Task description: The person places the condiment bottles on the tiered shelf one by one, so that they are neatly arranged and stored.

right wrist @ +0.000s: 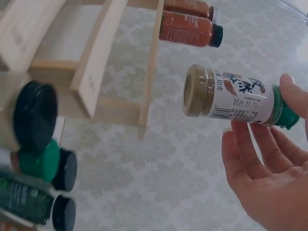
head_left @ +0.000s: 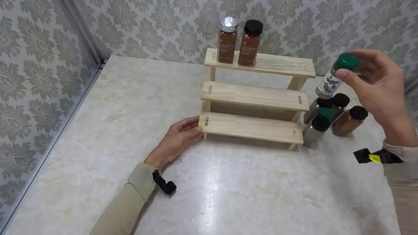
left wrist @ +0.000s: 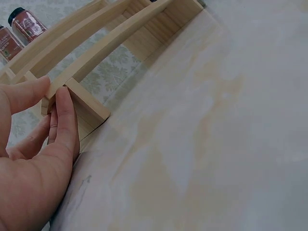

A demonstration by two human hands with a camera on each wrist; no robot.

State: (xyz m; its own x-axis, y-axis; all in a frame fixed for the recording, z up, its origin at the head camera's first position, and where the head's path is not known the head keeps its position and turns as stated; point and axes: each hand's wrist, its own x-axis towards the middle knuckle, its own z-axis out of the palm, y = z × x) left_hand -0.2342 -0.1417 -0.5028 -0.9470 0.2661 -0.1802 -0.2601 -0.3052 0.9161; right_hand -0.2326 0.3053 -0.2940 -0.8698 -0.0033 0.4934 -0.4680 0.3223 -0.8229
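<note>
A three-step wooden rack (head_left: 253, 129) stands on the marble-look table. My left hand (head_left: 178, 139) grips the left end of its lowest step, thumb on top and fingers beneath, as the left wrist view also shows. My right hand (head_left: 384, 85) holds a spice bottle (head_left: 329, 83) with a green cap and white label, raised in the air right of the rack. In the right wrist view thumb and fingers pinch that bottle (right wrist: 240, 94) near its cap. On the top step, at the left, stand two red-brown spice jars, one silver-capped (head_left: 226, 45), one black-capped (head_left: 250, 47).
Several spice jars cluster against the rack's right side: a black-capped one (head_left: 315, 132) in front, a green cap (head_left: 326, 113) behind it, and a red-brown jar (head_left: 347, 124) at the right. Patterned wall panels (head_left: 180, 16) stand at the back and both sides.
</note>
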